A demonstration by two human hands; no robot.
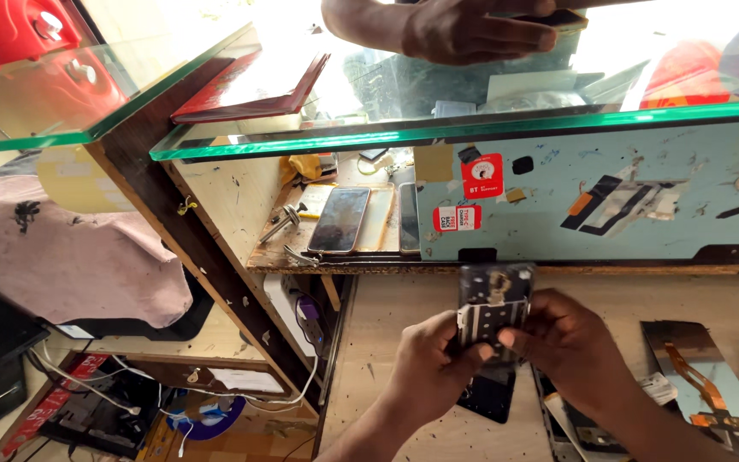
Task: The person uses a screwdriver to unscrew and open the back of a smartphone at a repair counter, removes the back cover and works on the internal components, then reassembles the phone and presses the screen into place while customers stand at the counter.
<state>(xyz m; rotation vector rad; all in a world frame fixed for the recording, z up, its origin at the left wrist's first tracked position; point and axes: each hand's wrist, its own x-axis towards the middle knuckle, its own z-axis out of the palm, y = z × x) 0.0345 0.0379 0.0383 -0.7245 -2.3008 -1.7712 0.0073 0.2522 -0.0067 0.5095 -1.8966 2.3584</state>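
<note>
Both my hands hold one dark opened phone body point(494, 301) upright over the wooden bench point(404, 308), its inner frame and parts facing me. My left hand point(429, 364) grips its lower left edge. My right hand point(570, 342) pinches its lower right side with thumb and fingers. Under my hands lie a dark phone panel point(487, 398) and another flat phone part point(588, 436). Across the glass counter point(438, 130), another person's hand point(464, 30) rests on top, holding a dark flat object.
A phone screen with an orange flex cable point(699, 376) lies at the right. On the shelf under the glass sit two phones point(339, 220), a metal tool point(280, 224) and small parts. A pale blue panel with stickers point(626, 205) fronts the counter. Cables and boxes point(130, 402) fill the lower left.
</note>
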